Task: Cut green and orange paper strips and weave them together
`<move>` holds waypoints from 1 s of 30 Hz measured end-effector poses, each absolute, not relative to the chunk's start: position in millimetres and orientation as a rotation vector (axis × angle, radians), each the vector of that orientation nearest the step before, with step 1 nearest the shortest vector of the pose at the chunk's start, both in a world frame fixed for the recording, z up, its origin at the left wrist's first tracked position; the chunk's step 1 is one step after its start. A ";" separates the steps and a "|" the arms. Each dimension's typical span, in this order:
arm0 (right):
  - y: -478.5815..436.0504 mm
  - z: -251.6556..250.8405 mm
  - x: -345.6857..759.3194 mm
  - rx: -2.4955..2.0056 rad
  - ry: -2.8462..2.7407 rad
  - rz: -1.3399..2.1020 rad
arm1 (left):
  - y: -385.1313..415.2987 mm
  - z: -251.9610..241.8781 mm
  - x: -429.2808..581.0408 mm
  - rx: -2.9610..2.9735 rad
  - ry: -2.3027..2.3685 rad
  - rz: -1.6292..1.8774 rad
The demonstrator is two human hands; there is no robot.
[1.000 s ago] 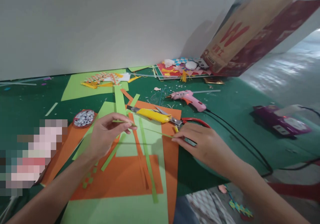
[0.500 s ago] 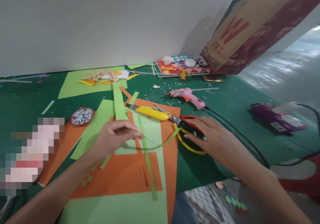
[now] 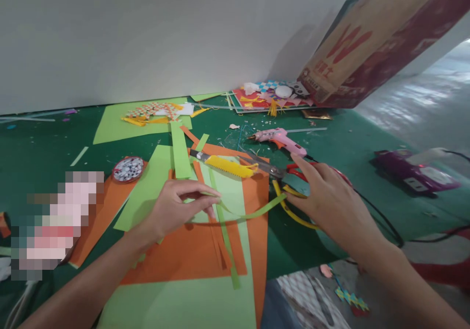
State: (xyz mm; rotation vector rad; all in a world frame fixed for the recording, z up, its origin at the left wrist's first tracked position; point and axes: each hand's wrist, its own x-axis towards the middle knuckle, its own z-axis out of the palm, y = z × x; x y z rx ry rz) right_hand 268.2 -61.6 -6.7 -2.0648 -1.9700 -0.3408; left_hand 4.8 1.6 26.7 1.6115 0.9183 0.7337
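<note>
Craft table: my left hand (image 3: 179, 209) pinches one end of a thin green strip (image 3: 257, 212) sagging over the orange sheet (image 3: 183, 255). My right hand (image 3: 330, 199), fingers spread, rests on the scissors (image 3: 272, 170). A taut strip should cut cleaner.

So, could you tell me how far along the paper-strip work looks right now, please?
Done: a woven checker piece lies at the back, and cut green strips lie on the orange sheet. In hand: the left hand pinches a thin green strip while the right hand reaches onto the scissors. Left, probably: the large green sheet nearest the camera looks uncut.
</note>
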 end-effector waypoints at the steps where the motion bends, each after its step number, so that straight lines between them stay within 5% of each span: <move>1: -61.9 -4.7 268.9 -2.076 -1.935 -0.385 | 0.9 27.3 4.8 1.610 0.910 0.753; 10: -62.3 21.8 276.7 -1.868 -1.470 -0.194 | 0.9 24.9 4.9 1.666 0.830 0.807; 30: -63.1 2.3 219.6 -1.373 -2.196 -0.242 | -1.1 25.4 4.8 1.607 0.812 0.910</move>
